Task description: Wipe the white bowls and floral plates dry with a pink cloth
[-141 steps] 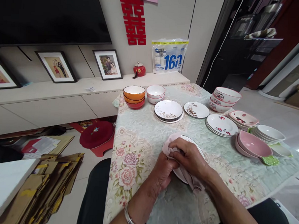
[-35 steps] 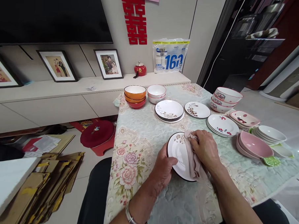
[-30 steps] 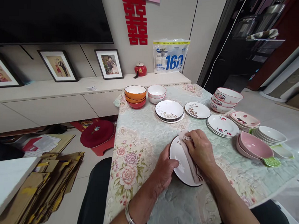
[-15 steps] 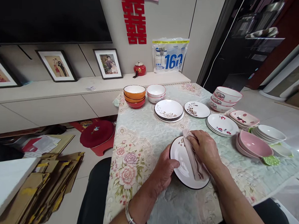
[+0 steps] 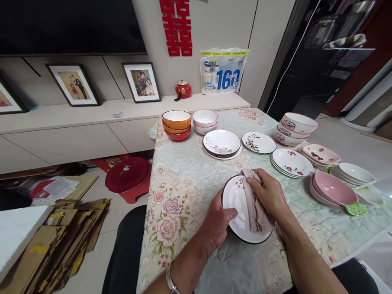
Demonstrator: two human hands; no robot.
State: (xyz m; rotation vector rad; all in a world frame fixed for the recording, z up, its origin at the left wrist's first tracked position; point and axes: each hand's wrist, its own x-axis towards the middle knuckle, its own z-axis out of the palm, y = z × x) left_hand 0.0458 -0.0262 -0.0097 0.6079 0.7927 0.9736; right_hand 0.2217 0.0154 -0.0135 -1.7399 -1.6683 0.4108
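Observation:
A white plate with a dark rim and brown flower print is tilted above the tablecloth near the table's front. My left hand grips its left edge, thumb on the face and fingers underneath. A pale pink cloth lies across the plate's right half. My right hand is closed on the cloth and presses it at the plate's upper right rim. Its fingertips are partly hidden in the folds. Beyond the plate stand a stack of brown-flowered plates and a single matching plate.
Orange and red bowls and white bowls stand at the back left. On the right are red-flowered plates, a stack of patterned bowls, pink dishes and small white bowls. Flattened cardboard lies on the floor.
My right hand and the cloth have shifted slightly along the plate, a little up and to the right. The plate has tilted slightly; my left hand keeps its hold.

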